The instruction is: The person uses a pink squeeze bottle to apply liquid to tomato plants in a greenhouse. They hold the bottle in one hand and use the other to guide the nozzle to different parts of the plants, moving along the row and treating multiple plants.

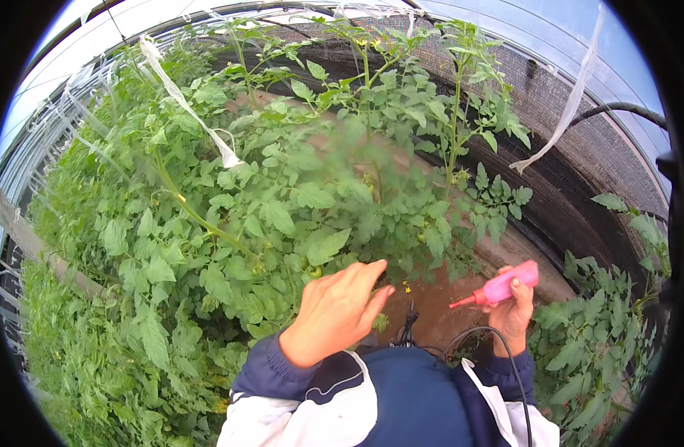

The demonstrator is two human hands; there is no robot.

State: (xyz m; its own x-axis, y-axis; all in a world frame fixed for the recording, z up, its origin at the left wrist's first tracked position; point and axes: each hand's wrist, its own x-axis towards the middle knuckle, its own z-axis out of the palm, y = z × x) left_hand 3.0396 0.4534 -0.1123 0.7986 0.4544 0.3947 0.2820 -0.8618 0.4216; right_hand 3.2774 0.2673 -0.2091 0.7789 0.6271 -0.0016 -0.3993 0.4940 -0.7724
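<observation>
My right hand (pixel 513 321) grips a pink squeeze bottle (pixel 512 281), held tilted with its thin red nozzle (pixel 465 300) pointing left and slightly down. My left hand (pixel 332 307) is at the edge of the tomato foliage (pixel 280 218), thumb apart from the fingers, and nothing shows between them. Part of its palm side is hidden. Just beyond that hand, a green tomato (pixel 316 272) peeks out among the leaves. Small yellow blossoms (pixel 407 289) appear between my two hands, in front of bare brown soil (pixel 431 307).
Tall tomato stems (pixel 456 123) rise ahead. White plastic strips (pixel 194 109) hang among the plants, another strip (pixel 571 106) at right. A dark cable (pixel 512 363) loops by my right forearm. Dark netting (pixel 543 106) lines the far wall; more plants (pixel 593 335) stand at right.
</observation>
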